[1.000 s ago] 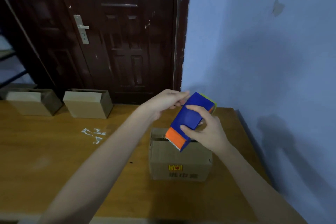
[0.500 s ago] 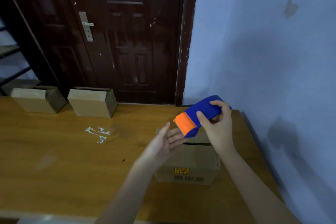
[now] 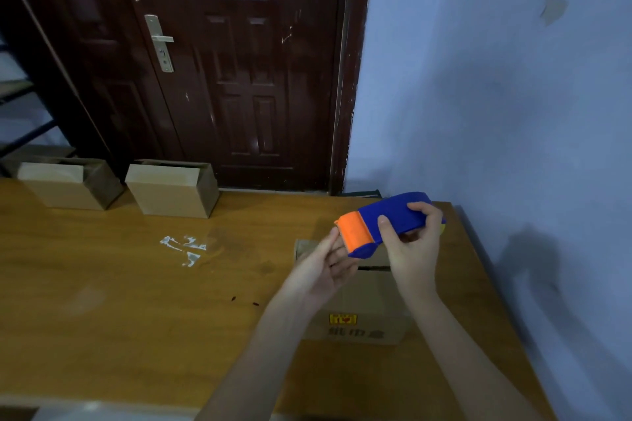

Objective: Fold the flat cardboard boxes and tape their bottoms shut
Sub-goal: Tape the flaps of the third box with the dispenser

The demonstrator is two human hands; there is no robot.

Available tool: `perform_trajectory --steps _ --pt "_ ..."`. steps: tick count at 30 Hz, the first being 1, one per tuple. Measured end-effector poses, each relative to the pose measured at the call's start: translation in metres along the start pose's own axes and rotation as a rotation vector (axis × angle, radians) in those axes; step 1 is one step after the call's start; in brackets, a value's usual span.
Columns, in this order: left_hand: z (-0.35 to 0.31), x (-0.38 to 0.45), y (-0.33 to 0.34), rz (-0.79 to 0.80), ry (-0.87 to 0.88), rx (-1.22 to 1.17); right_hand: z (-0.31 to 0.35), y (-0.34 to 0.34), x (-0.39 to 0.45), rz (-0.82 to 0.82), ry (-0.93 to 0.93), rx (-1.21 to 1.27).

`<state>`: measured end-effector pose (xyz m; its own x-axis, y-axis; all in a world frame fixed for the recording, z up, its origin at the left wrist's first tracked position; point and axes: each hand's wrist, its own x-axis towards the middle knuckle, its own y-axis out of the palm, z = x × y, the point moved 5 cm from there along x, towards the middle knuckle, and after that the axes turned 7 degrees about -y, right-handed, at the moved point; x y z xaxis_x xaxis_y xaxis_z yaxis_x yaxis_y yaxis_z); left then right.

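Note:
A blue tape dispenser [image 3: 390,218] with an orange front end is held above a folded cardboard box [image 3: 359,311] on the wooden table [image 3: 136,301]. My right hand [image 3: 412,249] grips the dispenser's blue body from the right. My left hand [image 3: 321,267] is raised palm up, with straight fingers touching the underside of the orange end. The box stands at the table's right side, a dark slit between its top flaps and a yellow label on its front. Whether tape is pulled out I cannot tell.
Two other folded boxes stand at the table's far left, one [image 3: 172,188] beside the other [image 3: 68,184]. Scraps of clear tape [image 3: 184,248] lie on the tabletop. A dark door [image 3: 222,61] is behind, a blue wall [image 3: 513,113] on the right.
My left hand came off the dispenser's far end, dropped below it and now touches the orange front. The dispenser swung from a steep tilt to nearly level.

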<state>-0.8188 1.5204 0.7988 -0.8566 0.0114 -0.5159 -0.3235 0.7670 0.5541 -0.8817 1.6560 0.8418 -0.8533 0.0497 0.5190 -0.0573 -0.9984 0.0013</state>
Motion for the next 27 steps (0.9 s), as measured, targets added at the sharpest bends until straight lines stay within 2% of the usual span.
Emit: perform_trajectory --steps 8,12,16,20,24,27 --pt "0.004 0.008 -0.004 -0.128 -0.011 -0.07 -0.008 0.009 -0.014 -0.027 0.056 0.088" --pt "0.01 0.009 -0.011 -0.273 0.042 -0.031 -0.01 0.011 -0.023 -0.036 0.102 0.122" --pt "0.005 0.007 -0.022 -0.486 0.264 0.316 -0.01 0.018 -0.032 -0.024 0.134 0.122" --pt "-0.001 0.003 -0.027 -0.62 0.518 0.616 -0.008 0.026 -0.037 -0.118 0.156 0.126" --pt "-0.01 -0.006 -0.029 -0.708 0.602 0.711 -0.006 0.035 -0.038 -0.148 0.197 0.156" --pt "-0.012 -0.005 -0.038 -0.747 0.561 0.767 -0.011 0.038 -0.038 -0.17 0.288 0.207"
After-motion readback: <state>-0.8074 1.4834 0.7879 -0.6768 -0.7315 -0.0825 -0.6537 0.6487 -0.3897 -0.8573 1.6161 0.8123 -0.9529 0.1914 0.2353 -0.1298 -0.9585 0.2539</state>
